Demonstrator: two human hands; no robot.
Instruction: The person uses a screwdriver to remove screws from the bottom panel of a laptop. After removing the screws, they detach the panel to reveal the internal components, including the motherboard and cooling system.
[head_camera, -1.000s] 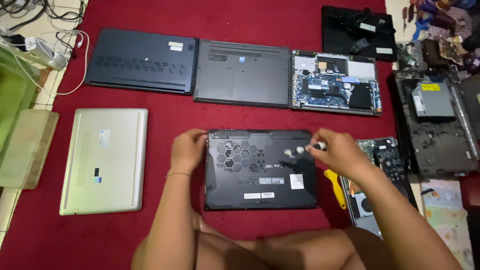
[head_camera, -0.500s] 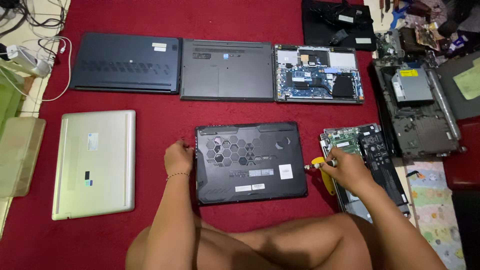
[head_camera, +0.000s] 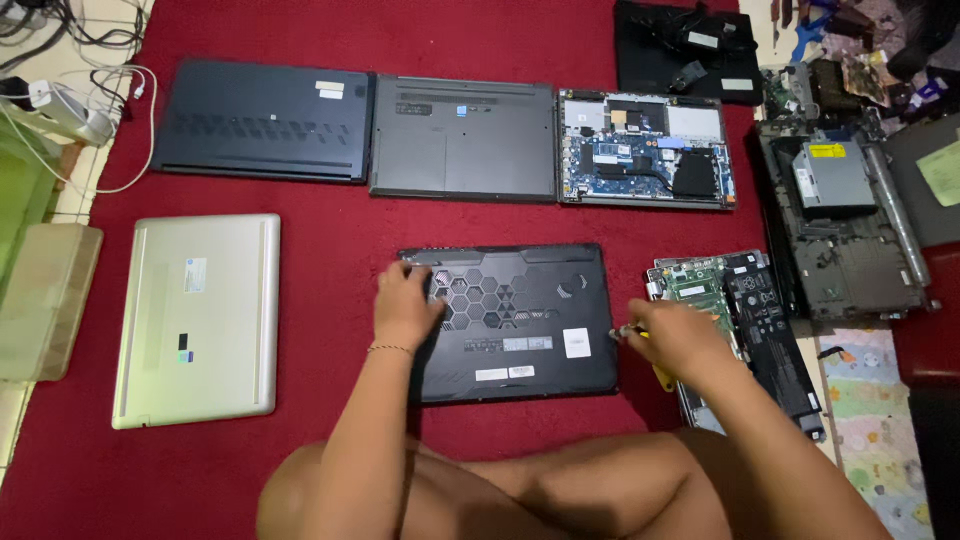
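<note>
At the far left a silver laptop (head_camera: 197, 318) lies closed on the red carpet (head_camera: 330, 220), well apart from the work. The left hand (head_camera: 405, 303) rests flat, fingers spread and holding nothing, on the left part of the black laptop (head_camera: 515, 325), which lies bottom-up on the carpet just in front of the crossed legs. If that hand bears down unevenly on the vented panel, the plastic could flex or the machine could slide on the carpet pile.

At the laptop's right edge the right hand (head_camera: 672, 335) has its grip closed around a yellow-handled screwdriver (head_camera: 660, 372); the tip seems to meet the corner of the case, though the fingers hide it, so I cannot be sure. A tip that sits badly would likely slip and chew the screw head or scratch the case. A freed screw could vanish into the carpet.

Just beside that wrist lies an opened laptop (head_camera: 735, 320) with its board bare; a careless forearm could brush its parts.
</note>
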